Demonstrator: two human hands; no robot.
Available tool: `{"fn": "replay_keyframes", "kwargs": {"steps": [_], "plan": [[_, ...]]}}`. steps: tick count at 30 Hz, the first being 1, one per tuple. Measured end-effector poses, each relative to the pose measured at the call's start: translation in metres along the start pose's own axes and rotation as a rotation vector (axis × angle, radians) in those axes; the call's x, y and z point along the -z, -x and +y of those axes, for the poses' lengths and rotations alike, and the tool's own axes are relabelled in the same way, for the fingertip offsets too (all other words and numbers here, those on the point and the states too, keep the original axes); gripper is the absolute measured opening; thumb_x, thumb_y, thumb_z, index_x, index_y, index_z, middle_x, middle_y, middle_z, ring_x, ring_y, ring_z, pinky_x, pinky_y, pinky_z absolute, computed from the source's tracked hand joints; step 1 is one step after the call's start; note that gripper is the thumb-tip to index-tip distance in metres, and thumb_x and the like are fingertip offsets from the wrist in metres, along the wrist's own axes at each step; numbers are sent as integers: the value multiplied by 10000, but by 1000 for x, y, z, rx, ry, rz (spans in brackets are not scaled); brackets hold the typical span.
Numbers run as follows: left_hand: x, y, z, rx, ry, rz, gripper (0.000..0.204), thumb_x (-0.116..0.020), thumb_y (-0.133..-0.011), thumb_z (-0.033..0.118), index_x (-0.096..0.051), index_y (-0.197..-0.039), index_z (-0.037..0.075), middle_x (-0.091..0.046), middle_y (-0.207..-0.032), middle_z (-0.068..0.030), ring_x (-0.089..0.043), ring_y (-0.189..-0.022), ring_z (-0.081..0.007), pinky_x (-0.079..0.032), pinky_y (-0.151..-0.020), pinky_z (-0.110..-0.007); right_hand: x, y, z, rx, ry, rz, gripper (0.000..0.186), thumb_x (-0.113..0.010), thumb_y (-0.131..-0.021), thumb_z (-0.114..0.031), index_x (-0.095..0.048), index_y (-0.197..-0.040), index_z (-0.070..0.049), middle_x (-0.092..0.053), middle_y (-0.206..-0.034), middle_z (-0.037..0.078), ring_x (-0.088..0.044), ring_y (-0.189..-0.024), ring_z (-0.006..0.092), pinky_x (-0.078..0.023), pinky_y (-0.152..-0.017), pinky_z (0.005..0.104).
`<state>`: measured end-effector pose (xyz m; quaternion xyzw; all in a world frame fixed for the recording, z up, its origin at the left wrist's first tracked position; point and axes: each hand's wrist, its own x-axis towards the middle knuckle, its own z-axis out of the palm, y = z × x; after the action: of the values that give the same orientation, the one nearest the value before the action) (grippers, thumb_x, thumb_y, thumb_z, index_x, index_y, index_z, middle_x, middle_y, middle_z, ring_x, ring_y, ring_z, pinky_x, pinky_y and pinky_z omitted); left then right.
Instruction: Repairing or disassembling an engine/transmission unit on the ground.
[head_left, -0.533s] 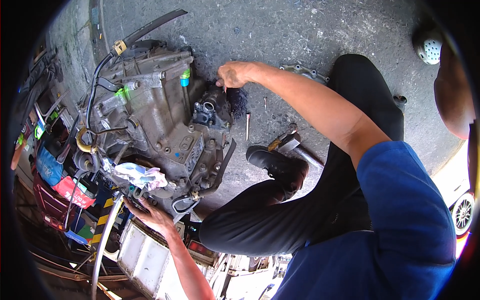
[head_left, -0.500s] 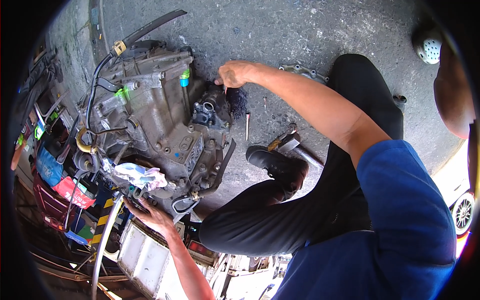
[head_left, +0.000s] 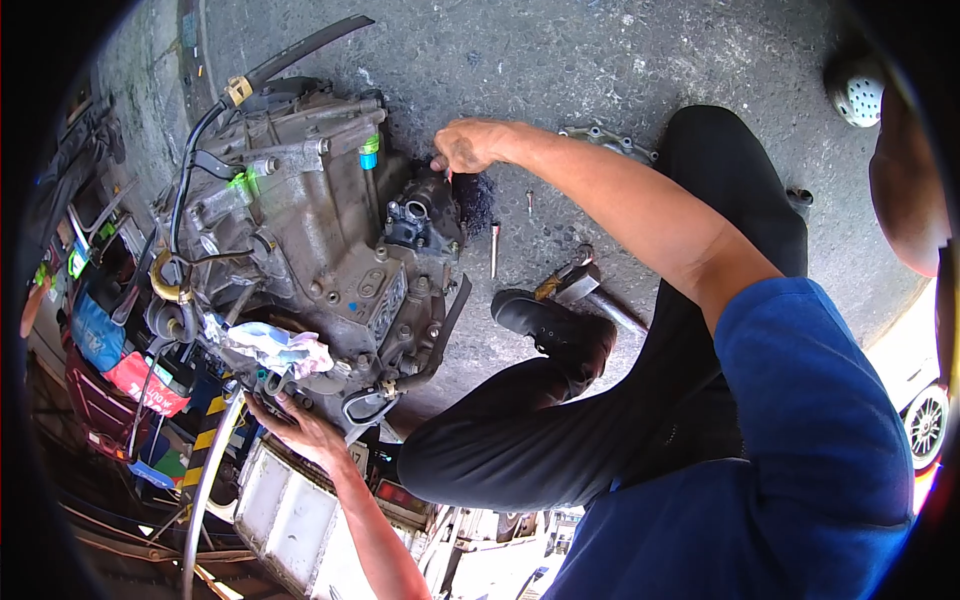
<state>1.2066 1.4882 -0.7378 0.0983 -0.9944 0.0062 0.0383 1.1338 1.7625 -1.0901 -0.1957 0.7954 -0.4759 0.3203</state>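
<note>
A grey metal gearbox [head_left: 320, 220] lies on the concrete at the left, with bolts, hoses and brackets on it. My right hand [head_left: 465, 148] is closed, its fingers pressed together beside a dark cylindrical housing [head_left: 415, 205] on the gearbox's right side. What those fingers hold, if anything, is hidden. At the gearbox's near edge, my left hand [head_left: 310, 435] rests with stretched fingers against the metal, thumb apart. Just above it a crumpled, stained white rag [head_left: 275, 348] is tucked on the gearbox. A blue-and-green cap [head_left: 369, 152] stands out on the casing's top.
A hammer [head_left: 578, 288] lies near my shoe [head_left: 545, 320]. On the ground are a slim metal socket extension [head_left: 494, 250], a small bolt [head_left: 530, 202] and a metal cover [head_left: 610, 145]. A white crate-like box [head_left: 290, 510] stands below my left hand. Another person's leg [head_left: 905, 190] is at far right.
</note>
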Motion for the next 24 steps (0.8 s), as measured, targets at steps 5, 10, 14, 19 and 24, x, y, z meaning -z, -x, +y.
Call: {"fn": "replay_keyframes", "kwargs": {"steps": [5, 10, 14, 19, 24], "plan": [[0, 0, 0, 3, -2, -7, 617, -485, -997, 374, -318, -1444, -18, -344, -1482, -235, -345, -1375, -343, -289, -1129, -425, -1, 6, -3, 8, -226, 165, 358, -528, -929, -300, -686, -845, 9, -690, -861, 220, -668, -842, 388, -512, -743, 453], [1, 0, -1, -6, -26, 0, 613, -487, -997, 368, -319, -1443, -17, -347, -1482, -231, -343, -1376, -342, -276, -1136, -423, -3, 0, 2, -86, -99, 27, 340, -512, -919, -268, -680, -796, 1, -694, -829, 183, -673, -767, 360, -513, -706, 452], [2, 0, -2, -22, -17, -2, 617, -485, -997, 373, -318, -1443, -18, -345, -1485, -229, -346, -1374, -343, -279, -1134, -422, -10, -4, 3, -91, -256, 22, 355, -503, -920, -280, -681, -779, -7, -683, -766, 183, -664, -738, 354, -509, -673, 460], [1, 0, -3, -29, -10, 12, 637, -476, -992, 415, -327, -1445, -6, -361, -1475, -232, -373, -1356, -358, -307, -1117, -433, -11, -2, 4, 64, 18, 23, 377, -494, -947, -320, -682, -860, -5, -686, -858, 191, -660, -746, 355, -505, -669, 463], [-1, 0, -4, -30, 1, 15, 636, -472, -994, 414, -322, -1449, -4, -360, -1476, -231, -373, -1356, -357, -306, -1118, -431, -7, -3, 1, -36, -255, -11, 412, -518, -946, -368, -673, -893, 10, -673, -960, 230, -636, -888, 419, -494, -752, 474]]}}
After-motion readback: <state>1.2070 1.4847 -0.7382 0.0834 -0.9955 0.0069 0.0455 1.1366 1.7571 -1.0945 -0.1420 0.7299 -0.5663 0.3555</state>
